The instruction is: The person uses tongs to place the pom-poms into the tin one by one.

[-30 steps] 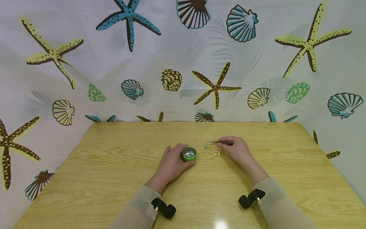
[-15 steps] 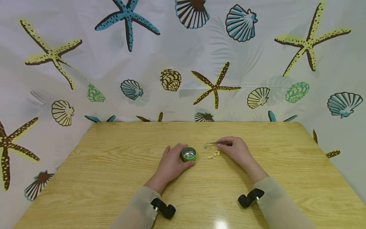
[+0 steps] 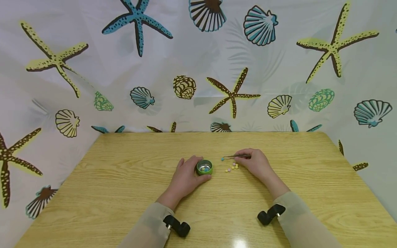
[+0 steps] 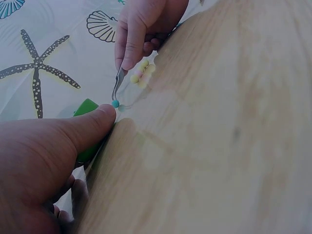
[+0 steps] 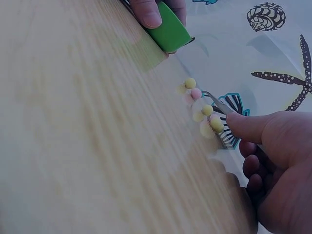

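Observation:
My left hand (image 3: 186, 177) grips a small round green container (image 3: 204, 173), thumb on the near side and fingers round the far side. Inside its silvery bowl lie several blue and yellow beads. With thumb and fingers, my right hand (image 3: 256, 162) pinches a pair of tweezers (image 3: 229, 157) pointing left. Their bent tips are right at a blue bead (image 4: 115, 103), just right of the container. Nearer to me, several loose yellow beads (image 5: 189, 83) and pink beads (image 5: 195, 93) lie on the table below the tweezers.
The wooden table (image 3: 124, 193) runs back to a hanging cloth (image 3: 192, 117) printed with shells and starfish. A black camera mount (image 3: 176, 225) sits on the left sleeve, another black mount (image 3: 271, 214) on the right sleeve.
The tweezers' tips have moved slightly down and left onto the blue bead, which lay just apart from them before. My left hand and the green container stay in place.

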